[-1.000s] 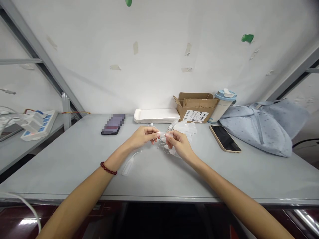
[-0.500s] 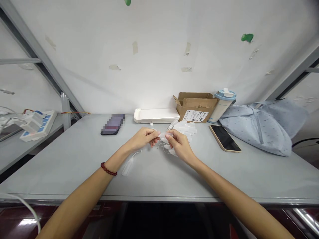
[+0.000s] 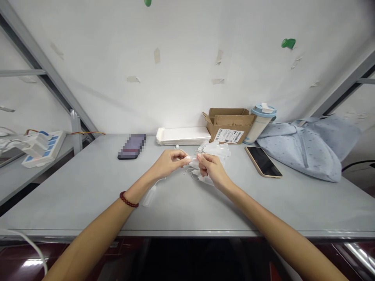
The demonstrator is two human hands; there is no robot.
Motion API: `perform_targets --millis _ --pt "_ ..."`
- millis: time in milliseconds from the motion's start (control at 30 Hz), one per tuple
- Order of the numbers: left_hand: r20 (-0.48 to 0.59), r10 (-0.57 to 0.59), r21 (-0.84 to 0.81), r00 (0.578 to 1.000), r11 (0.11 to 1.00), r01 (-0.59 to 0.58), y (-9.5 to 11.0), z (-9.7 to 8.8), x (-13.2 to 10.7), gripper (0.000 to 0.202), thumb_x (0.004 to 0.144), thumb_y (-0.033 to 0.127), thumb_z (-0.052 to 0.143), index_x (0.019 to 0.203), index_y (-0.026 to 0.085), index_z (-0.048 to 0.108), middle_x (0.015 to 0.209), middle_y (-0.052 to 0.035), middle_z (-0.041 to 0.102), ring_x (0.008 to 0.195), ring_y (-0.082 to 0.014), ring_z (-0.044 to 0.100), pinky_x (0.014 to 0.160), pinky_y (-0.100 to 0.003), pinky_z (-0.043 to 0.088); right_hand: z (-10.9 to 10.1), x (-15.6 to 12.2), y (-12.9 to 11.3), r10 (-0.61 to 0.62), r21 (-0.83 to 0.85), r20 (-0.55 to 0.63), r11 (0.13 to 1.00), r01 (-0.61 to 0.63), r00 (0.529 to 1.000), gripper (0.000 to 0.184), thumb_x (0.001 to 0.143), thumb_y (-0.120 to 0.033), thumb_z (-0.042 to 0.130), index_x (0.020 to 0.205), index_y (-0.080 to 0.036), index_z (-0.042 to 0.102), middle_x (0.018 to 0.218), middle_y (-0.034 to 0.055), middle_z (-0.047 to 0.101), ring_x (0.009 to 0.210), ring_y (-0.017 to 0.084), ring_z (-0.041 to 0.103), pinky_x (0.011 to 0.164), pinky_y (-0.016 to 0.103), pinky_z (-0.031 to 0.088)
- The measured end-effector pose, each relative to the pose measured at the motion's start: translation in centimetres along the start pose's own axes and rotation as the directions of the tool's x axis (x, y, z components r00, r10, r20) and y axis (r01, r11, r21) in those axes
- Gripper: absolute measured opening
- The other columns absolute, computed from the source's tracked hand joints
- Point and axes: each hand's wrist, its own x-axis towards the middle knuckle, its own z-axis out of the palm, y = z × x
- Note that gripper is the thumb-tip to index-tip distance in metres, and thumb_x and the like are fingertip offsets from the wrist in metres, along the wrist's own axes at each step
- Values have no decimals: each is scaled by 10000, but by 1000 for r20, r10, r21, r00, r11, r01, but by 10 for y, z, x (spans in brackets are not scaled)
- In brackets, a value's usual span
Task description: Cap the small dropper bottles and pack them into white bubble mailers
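Note:
Over the middle of the grey table [image 3: 88,183], my left hand [image 3: 168,163] and my right hand [image 3: 212,169] meet fingertip to fingertip. Both pinch a small clear plastic piece [image 3: 193,160] between them. Just behind and under my right hand lies a heap of clear plastic pieces [image 3: 215,150] with thin white cords. A single clear plastic tube piece [image 3: 150,196] with a thin cord lies on the table below my left wrist, which wears a dark red bead bracelet.
A dark phone [image 3: 131,146] lies at the back left, a second phone [image 3: 263,162] face up at the right. Along the wall stand a flat white tray stack [image 3: 183,135], an open cardboard box [image 3: 230,125] and a blue-lidded cup [image 3: 259,123]. A light blue cloth bag [image 3: 307,148] fills the right side. A power strip [image 3: 41,146] sits far left.
My hands have stayed together at the same spot. The fingers shifted slightly on the small clear piece, and the view drifted a little.

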Motion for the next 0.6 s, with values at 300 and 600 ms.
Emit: perform_targets --millis 300,600 --pt "104 -132 -36 986 990 136 -2 -1 1 415 821 497 552 659 117 593 685 -43 596 586 -123 563 547 -251 487 0 -2 3 -69 -190 -27 980 62 997 479 785 -589 533 551 -204 371 464 -60 365 398 72 360 426 239 291" --pt "105 -197 -92 975 974 207 -6 1 3 403 788 509 590 689 118 601 681 -27 579 590 -125 570 581 -276 502 1 1 11 -90 -265 -41 961 76 995 499 802 -620 489 542 -211 368 417 -53 393 368 87 402 424 241 319"
